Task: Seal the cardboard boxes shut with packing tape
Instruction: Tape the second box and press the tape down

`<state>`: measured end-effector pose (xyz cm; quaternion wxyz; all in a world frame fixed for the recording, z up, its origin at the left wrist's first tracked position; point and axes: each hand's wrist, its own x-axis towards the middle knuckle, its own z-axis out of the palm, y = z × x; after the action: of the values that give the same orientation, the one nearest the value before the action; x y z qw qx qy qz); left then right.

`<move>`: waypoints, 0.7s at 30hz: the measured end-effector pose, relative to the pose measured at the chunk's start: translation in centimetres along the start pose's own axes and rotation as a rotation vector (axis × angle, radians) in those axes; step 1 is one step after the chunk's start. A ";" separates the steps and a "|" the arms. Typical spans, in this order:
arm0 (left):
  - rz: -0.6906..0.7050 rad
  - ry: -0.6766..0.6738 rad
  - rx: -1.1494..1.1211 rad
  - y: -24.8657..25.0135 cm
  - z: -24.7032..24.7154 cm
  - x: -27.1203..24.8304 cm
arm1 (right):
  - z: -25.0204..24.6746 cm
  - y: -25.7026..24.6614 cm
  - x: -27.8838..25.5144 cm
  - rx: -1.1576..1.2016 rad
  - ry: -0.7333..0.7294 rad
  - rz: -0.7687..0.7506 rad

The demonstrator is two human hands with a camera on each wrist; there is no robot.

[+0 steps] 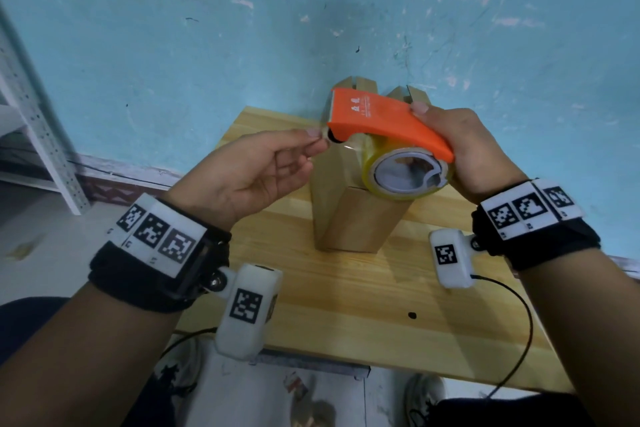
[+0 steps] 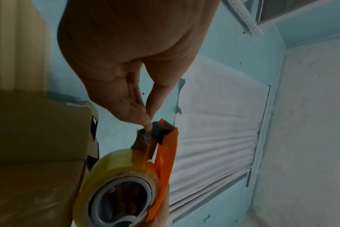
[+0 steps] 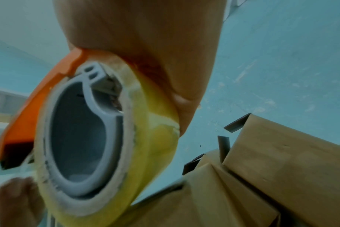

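Observation:
My right hand (image 1: 460, 146) grips an orange tape dispenser (image 1: 384, 116) loaded with a yellowish clear tape roll (image 1: 408, 172), held in the air over a tall cardboard box (image 1: 349, 218) on the wooden table (image 1: 346, 305). My left hand (image 1: 256, 166) pinches the loose tape end (image 2: 144, 135) at the dispenser's front with thumb and forefinger. In the left wrist view the fingertips (image 2: 145, 122) meet beside the grey roller (image 2: 161, 132). The right wrist view shows the roll (image 3: 99, 138) close up and more boxes (image 3: 272, 169) with open flaps behind it.
More cardboard boxes (image 1: 412, 94) with raised flaps stand behind the near one against the blue wall. A white perforated shelf frame (image 1: 38, 128) stands at the left. A black cable (image 1: 519, 333) hangs from the right wrist camera over the table.

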<state>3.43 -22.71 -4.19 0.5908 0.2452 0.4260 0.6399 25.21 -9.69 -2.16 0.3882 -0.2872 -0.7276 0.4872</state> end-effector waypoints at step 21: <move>0.028 -0.021 0.257 -0.6 0.0 0.4 | 0.5 0.0 -0.1 -0.099 -0.034 0.074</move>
<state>3.69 -22.36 -4.78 0.5498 0.3314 0.4949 0.5856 24.83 -9.96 -2.31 0.3428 -0.3246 -0.7462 0.4693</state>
